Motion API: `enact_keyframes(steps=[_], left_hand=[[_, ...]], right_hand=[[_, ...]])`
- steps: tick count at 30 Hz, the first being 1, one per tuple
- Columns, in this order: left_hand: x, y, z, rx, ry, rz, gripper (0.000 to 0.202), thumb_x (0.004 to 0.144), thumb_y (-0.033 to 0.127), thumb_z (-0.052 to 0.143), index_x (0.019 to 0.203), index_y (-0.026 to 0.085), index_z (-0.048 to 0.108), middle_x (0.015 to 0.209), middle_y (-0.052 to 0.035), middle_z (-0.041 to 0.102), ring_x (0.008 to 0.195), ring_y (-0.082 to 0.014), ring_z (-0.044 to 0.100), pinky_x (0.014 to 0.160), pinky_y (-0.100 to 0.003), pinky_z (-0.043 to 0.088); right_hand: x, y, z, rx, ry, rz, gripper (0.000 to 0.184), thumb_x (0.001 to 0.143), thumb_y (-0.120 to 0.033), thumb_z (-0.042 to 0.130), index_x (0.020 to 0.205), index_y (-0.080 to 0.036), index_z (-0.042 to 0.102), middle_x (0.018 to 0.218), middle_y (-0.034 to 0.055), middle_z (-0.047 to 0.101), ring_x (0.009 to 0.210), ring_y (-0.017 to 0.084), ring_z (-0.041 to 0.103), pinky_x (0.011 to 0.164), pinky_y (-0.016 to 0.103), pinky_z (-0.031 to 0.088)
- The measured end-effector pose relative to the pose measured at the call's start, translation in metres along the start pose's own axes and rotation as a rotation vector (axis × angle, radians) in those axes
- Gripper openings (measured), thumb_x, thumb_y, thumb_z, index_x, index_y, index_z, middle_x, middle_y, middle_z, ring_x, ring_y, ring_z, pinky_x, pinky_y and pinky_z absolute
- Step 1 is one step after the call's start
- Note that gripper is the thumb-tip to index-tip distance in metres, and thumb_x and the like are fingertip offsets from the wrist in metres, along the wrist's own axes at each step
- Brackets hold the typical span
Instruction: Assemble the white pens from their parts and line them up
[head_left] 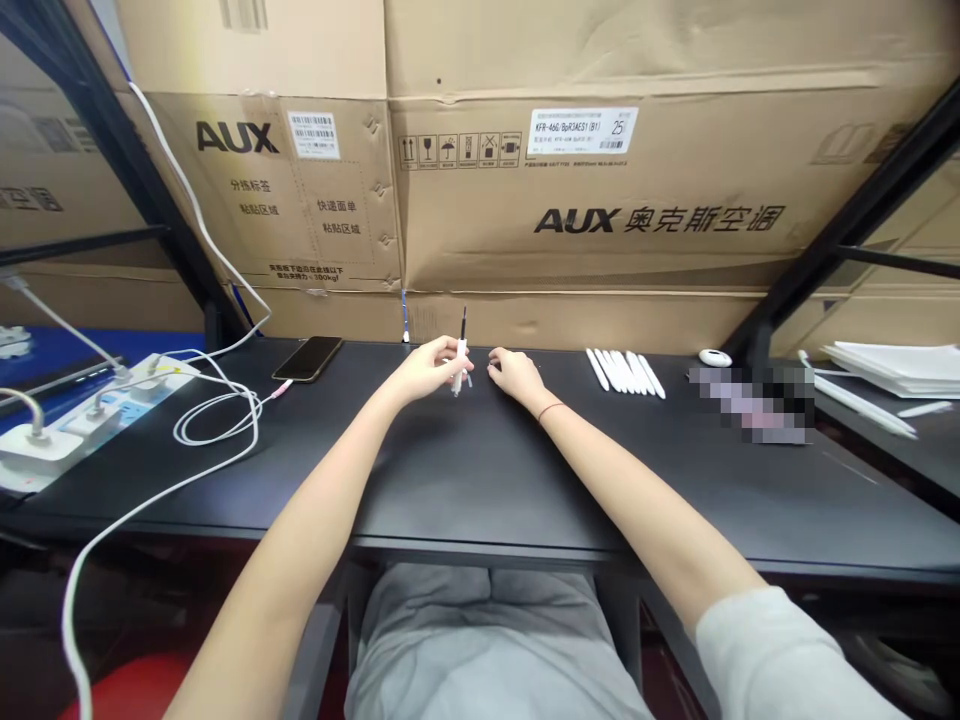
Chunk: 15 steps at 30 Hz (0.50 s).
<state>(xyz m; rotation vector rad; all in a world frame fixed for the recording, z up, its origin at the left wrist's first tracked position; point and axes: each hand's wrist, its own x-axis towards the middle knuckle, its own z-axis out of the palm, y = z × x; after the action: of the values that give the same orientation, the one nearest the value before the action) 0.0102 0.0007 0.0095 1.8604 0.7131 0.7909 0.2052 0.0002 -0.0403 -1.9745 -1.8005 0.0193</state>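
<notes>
My left hand (429, 372) is raised a little over the black desk, its fingers pinched round a slim white pen (460, 362). The pen stands nearly upright, with a thin dark end pointing up. A small clear or pale piece shows by the fingertips, too small to name. Just to the right, my right hand (517, 377) rests low at the desktop with its fingers curled in. Whatever those fingers hold, if anything, is hidden. Further right, several white pens (626, 372) lie side by side in a row.
The black desk (480, 480) backs onto large cardboard boxes (585, 230). At left are a phone (309, 358), a coiled white cable (217, 415) and a power strip (90, 420). At right lie a white oval case (715, 358), a blurred-out item (754, 405) and a paper stack (900, 368).
</notes>
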Motion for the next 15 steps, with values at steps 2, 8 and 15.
enact_keyframes(steps=[2, 8, 15], left_hand=[[0.0, 0.0, 0.0, -0.005, -0.003, -0.003, 0.031, 0.076, 0.034, 0.066, 0.1, 0.017, 0.055, 0.092, -0.0082, 0.069, 0.083, -0.0187, 0.066, 0.074, -0.033, 0.052], [0.002, 0.003, 0.003, -0.064, 0.003, -0.097, 0.029, 0.079, 0.023, 0.055, 0.108, 0.018, 0.051, 0.071, 0.0022, 0.059, 0.061, -0.0114, 0.061, 0.06, -0.024, 0.048], [-0.001, 0.0, 0.013, 0.123, -0.029, -0.051, 0.033, 0.087, 0.051, 0.045, 0.097, 0.022, 0.057, 0.063, 0.0045, 0.047, 0.05, -0.0082, 0.042, 0.048, -0.019, 0.036]], right_hand=[[-0.003, 0.002, -0.001, 0.003, 0.012, -0.004, 0.022, 0.083, -0.018, 0.053, 0.103, -0.019, 0.063, 0.103, 0.0092, 0.071, 0.101, 0.023, 0.065, 0.087, 0.034, 0.049], [-0.016, 0.013, -0.009, 0.325, 0.069, -0.084, 0.025, 0.069, -0.004, 0.056, 0.09, -0.017, 0.064, 0.087, 0.0041, 0.072, 0.08, 0.015, 0.068, 0.082, 0.029, 0.053], [-0.033, 0.008, -0.039, 1.238, 0.203, 0.047, 0.033, 0.061, -0.025, 0.077, 0.088, -0.018, 0.059, 0.084, 0.0024, 0.069, 0.083, 0.017, 0.069, 0.085, 0.036, 0.055]])
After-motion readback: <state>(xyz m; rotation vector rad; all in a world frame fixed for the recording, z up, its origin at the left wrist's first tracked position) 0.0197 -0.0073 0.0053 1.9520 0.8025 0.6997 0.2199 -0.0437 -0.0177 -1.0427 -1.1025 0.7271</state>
